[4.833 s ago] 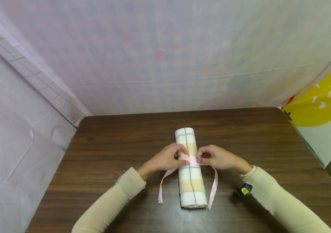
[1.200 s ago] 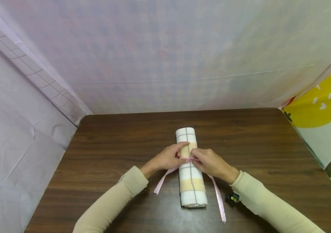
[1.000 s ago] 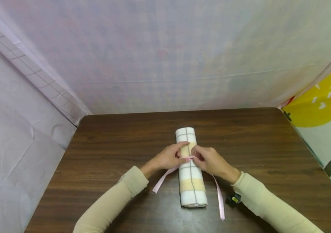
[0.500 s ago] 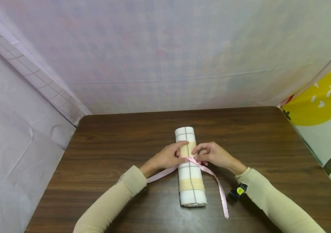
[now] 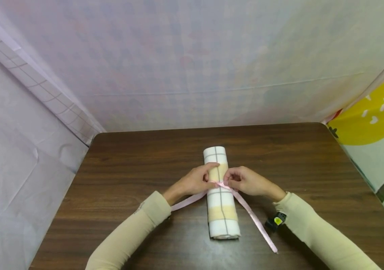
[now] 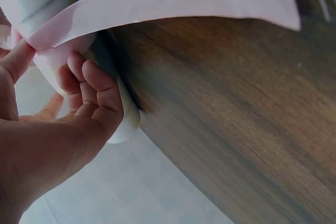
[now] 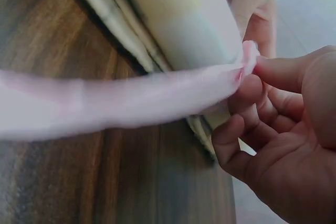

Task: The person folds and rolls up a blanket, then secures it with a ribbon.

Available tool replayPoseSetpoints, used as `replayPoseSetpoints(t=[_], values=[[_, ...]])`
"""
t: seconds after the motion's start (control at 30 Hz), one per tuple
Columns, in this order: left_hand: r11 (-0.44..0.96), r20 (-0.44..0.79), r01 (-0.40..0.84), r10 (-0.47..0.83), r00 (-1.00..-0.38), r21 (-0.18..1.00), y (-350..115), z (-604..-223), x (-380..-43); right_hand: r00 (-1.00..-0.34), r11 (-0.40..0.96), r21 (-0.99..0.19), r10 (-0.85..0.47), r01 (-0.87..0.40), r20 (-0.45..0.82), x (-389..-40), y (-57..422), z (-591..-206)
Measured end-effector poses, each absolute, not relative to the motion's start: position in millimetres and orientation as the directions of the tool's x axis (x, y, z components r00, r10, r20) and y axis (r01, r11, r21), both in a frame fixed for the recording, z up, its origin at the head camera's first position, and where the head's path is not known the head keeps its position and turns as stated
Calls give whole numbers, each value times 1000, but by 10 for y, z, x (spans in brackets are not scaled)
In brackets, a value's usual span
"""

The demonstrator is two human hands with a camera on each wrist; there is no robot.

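Observation:
A rolled-up cloth [image 5: 223, 214], white with grey lines and yellow bands, lies lengthwise on the table. A pink ribbon [image 5: 249, 210] crosses over its middle, one tail out to each side. My left hand [image 5: 193, 181] rests on the roll from the left. Its thumb holds the ribbon down while the index finger stretches across the cloth. From the right, my right hand [image 5: 251, 181] pinches the ribbon between thumb and index finger at the crossing. The right wrist view shows this pinch [image 7: 252, 72] closely, with the other fingers loosely curled. Behind the left sleeve, the left tail's end is hidden.
The dark wooden table [image 5: 138, 153] extends on both sides of the roll. Pale fabric [image 5: 192, 63] hangs behind its far edge. A black wrist device [image 5: 276, 221] sits under the right sleeve, close to the ribbon's right tail.
Since about a second ago, my right hand has drawn back rightward from atop the roll, still at the ribbon. The right tail has swung out further right, the left tail outward. The left hand stays put.

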State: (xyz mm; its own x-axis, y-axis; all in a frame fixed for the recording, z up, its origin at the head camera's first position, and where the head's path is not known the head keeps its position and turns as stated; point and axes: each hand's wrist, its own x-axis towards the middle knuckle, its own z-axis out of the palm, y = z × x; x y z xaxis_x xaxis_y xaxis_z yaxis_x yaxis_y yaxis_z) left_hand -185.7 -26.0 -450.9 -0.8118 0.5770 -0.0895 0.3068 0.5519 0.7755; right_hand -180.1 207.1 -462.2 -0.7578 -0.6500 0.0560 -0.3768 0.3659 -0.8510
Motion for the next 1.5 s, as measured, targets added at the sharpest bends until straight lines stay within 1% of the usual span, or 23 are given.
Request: replayPoseSetpoints(t=[0.2, 0.33, 0.47, 0.57, 0.67, 0.77, 0.9, 1.0, 1.17, 1.33, 1.43, 1.5], values=[[555, -90, 303, 571, -816, 775, -252, -4514, -1861, -779, 367, -852, -623, -372, 71, -1789, 2038, -4610], [564, -94, 300, 565, -820, 770, -255, -4505, -1859, -794, 332, -879, -602, -342, 82, -1813, 2057, -4594], [563, -84, 309, 566, -820, 767, -257, -4502, -1863, -825, 338, -910, -565, -240, 8, -1843, 2103, -4571], [565, -83, 312, 566, -820, 764, -258, -4504, -1866, -816, 367, -914, -573, -173, -75, -1851, 2125, -4567], [567, -86, 313, 568, -819, 762, -256, -4510, -1869, -796, 369, -918, -596, -148, -111, -1847, 2130, -4567], [561, -81, 318, 573, -816, 764, -253, -4515, -1872, -787, 380, -910, -607, -165, -110, -1836, 2117, -4556], [558, -76, 323, 576, -814, 765, -249, -4516, -1871, -774, 412, -874, -629, -256, -70, -1821, 2090, -4536], [559, -79, 321, 575, -814, 765, -242, -4516, -1869, -776, 412, -859, -630, -304, -28, -1811, 2072, -4527], [563, -81, 325, 578, -812, 760, -230, -4517, -1871, -789, 403, -850, -614, -338, 23, -1798, 2052, -4539], [562, -82, 322, 577, -813, 762, -232, -4517, -1870, -787, 412, -818, -612, -402, 79, -1785, 2033, -4540], [564, -85, 320, 577, -813, 761, -233, -4516, -1868, -778, 366, -850, -623, -380, 80, -1795, 2032, -4525], [565, -85, 321, 576, -813, 760, -231, -4516, -1867, -772, 322, -887, -633, -331, 58, -1809, 2037, -4510]])
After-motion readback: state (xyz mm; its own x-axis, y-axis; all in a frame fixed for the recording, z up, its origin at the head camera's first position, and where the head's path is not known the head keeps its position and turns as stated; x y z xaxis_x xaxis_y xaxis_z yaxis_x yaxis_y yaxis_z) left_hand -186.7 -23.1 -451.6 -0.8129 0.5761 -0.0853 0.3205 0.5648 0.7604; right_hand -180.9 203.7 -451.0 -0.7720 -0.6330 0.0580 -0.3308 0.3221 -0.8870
